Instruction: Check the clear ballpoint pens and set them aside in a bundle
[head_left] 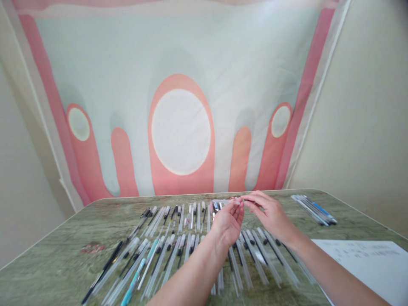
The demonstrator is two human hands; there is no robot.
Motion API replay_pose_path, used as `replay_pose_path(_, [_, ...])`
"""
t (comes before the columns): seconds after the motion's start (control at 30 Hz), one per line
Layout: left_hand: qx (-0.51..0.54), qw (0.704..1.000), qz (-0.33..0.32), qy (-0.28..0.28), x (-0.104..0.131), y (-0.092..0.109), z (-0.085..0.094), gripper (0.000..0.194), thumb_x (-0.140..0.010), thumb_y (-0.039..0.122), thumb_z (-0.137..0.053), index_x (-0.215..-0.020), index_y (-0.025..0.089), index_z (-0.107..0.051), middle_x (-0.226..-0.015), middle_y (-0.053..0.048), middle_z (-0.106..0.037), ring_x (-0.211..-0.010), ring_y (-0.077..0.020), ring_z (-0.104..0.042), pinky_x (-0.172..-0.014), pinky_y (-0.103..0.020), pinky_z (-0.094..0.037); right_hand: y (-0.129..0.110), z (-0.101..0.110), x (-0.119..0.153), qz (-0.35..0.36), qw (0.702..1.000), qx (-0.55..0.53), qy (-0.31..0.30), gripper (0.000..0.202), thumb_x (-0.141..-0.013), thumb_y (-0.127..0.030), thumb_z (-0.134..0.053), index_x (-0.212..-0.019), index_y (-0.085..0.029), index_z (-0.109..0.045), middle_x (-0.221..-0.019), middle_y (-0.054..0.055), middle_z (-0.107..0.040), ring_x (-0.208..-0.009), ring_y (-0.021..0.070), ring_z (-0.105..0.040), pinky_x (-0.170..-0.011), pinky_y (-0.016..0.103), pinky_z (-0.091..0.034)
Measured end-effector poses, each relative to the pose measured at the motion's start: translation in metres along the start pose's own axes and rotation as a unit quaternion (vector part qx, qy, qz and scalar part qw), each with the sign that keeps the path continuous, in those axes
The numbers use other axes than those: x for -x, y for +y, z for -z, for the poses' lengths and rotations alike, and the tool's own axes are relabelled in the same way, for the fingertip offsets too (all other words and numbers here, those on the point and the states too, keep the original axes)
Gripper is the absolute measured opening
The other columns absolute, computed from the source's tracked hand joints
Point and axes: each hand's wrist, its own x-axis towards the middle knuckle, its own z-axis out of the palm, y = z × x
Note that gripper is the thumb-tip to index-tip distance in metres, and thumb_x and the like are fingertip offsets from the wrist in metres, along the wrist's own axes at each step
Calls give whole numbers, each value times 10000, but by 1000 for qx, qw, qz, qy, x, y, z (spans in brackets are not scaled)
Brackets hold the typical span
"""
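Note:
Over the rows of pen parts, my left hand (228,223) is closed, palm up, around a clear pen barrel (219,201) that lies almost level and points left. My right hand (270,214) comes in from the right. Its thumb and fingers pinch together at the barrel's right end, where a thin dark bit shows; I cannot make out what it is. Beneath both hands lies a front row of translucent pen barrels (174,259) with dark refills and black pieces beside them. Behind it runs a second row of barrels and caps (157,221).
A bundle of pens (314,210) lies at the back right of the wood-patterned table (41,272). Nearer on the right is a white sheet with writing (369,267). Small reddish pieces (92,248) sit at left, near a turquoise pen (135,282). A patterned cloth (181,187) hangs behind.

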Motion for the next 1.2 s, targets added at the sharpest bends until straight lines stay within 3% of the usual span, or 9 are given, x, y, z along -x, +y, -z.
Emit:
replay_pose_path(0.17, [9,1000,-9,4,0,-2,0,49,-761,52,-540,-751,90,-570,-631,-38,-618,-518,-71,-573,-508,-142,-492,2,-6,3,38,998,51,-7,215,-859,-256,-443,-992,-213,-607,-951,60,-614,-895,181,-565,-811,322,-449])
replay_pose_path(0.37, [20,1000,-14,1,0,-4,-1,58,-773,73,-539,-745,94,-584,-683,-51,-630,-530,-63,-568,-495,-131,-473,5,-12,6,38,997,68,13,138,-839,-257,-482,-913,-212,-590,-923,43,-633,-862,175,-590,-784,314,-471])
replay_pose_path(0.83, [6,1000,-28,-6,-1,-10,2,86,-792,79,-515,-763,92,-595,-740,-55,-639,-573,-60,-578,-521,-130,-470,8,-10,8,51,993,106,16,116,-825,-239,-517,-889,-207,-608,-895,40,-648,-835,169,-598,-759,302,-470])
replay_pose_path(1.2, [0,998,-58,-24,0,-14,4,63,-764,114,-580,-703,99,-586,-651,-22,-603,-528,-41,-547,-525,-127,-466,14,-5,9,34,990,133,26,164,-834,-316,-502,-854,-205,-620,-835,36,-653,-759,162,-600,-706,282,-457])
